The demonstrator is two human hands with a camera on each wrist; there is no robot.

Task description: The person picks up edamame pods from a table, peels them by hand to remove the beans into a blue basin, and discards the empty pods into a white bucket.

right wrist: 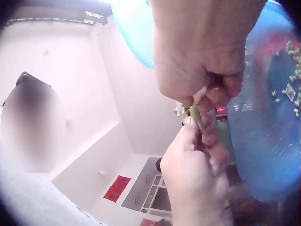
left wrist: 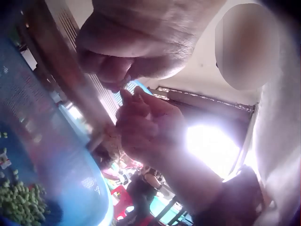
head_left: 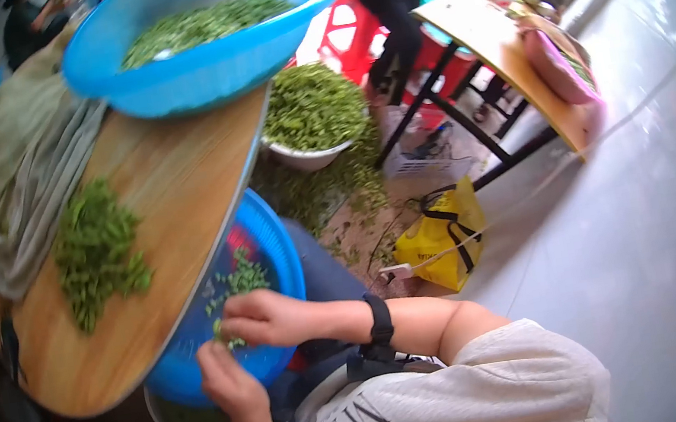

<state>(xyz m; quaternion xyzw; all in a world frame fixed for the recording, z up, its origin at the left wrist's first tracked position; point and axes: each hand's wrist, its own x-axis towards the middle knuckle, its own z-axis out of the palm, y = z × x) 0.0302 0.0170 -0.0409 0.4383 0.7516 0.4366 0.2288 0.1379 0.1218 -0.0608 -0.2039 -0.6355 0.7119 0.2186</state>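
In the head view my left hand (head_left: 233, 384) and right hand (head_left: 271, 319) meet over a blue plastic basket (head_left: 288, 258). Between the fingertips is a small green bean pod (right wrist: 196, 117), best seen in the right wrist view. Thumb and fingers of both hands pinch it. Loose green beans (left wrist: 21, 202) lie in the basket, below and beside the hands. A heap of green pods (head_left: 99, 251) rests on the wooden table (head_left: 172, 209), to the left of the basket.
A large blue basin (head_left: 187, 81) of greens sits at the table's far end, beside a grey cloth (head_left: 52, 166). On the floor stand a white bowl (head_left: 313, 158) heaped with green pods and a yellow bag (head_left: 447, 238). People sit near a second table (head_left: 498, 56).
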